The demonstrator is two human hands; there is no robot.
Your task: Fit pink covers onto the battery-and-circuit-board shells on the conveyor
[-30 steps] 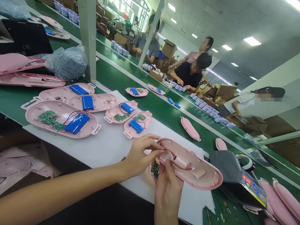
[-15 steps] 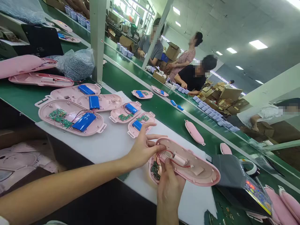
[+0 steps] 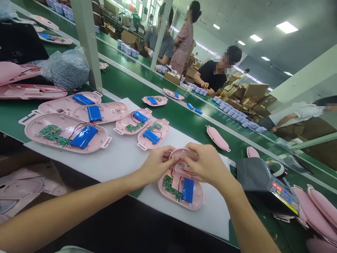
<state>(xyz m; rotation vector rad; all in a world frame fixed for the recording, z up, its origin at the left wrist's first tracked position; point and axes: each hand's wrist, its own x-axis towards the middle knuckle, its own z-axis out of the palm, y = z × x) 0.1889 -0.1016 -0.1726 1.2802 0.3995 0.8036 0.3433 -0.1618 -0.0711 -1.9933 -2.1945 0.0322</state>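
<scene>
Between my two hands is a pink plastic shell half [image 3: 184,153], tilted, with red wires on its inner side. My left hand [image 3: 157,164] pinches its left end. My right hand [image 3: 207,162] is closed over its right part and hides much of it. Just below, on the white sheet [image 3: 126,167], lies another pink shell half [image 3: 196,206] holding a green circuit board [image 3: 171,188] and a blue battery pack [image 3: 187,190]. Red wires run between the two halves near my fingers. To the left, several open pink shells [image 3: 65,133] carry blue batteries and green boards.
A dark machine with a lit red display [image 3: 263,182] and a tape roll [image 3: 276,169] stand at right, beside closed pink shells [image 3: 321,211]. Bubble wrap [image 3: 70,68] sits near a metal post [image 3: 86,42]. Co-workers stand or sit beyond the green conveyor belt [image 3: 184,126].
The upper shell half has turned and moved left, and my right hand has shifted from beneath to over it. The lower half's board and battery now show. The view has shifted slightly.
</scene>
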